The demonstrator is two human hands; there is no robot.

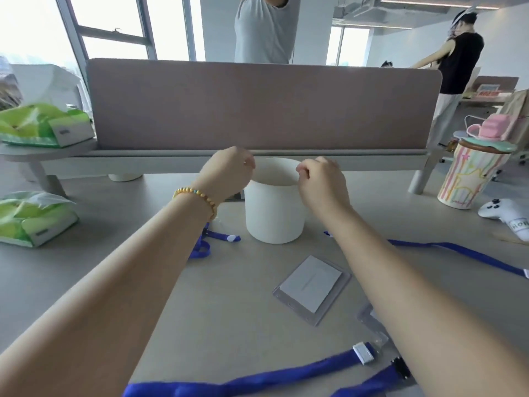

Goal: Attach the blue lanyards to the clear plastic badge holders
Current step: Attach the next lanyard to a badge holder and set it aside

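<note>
Both hands are raised over a white round container in the middle of the grey table. The left hand and the right hand have curled fingers at the container's rim. Nearer lies a clear plastic badge holder with a white card, and blue lanyards lie around it.

Bright window glare; edges warped, perhaps soft.

White cup on the grey surface, btwn the hands. Green tissue packs far left of them, another pack above. Striped tumbler & white controller far right. Pink divider behind; two people standing beyond.
</note>
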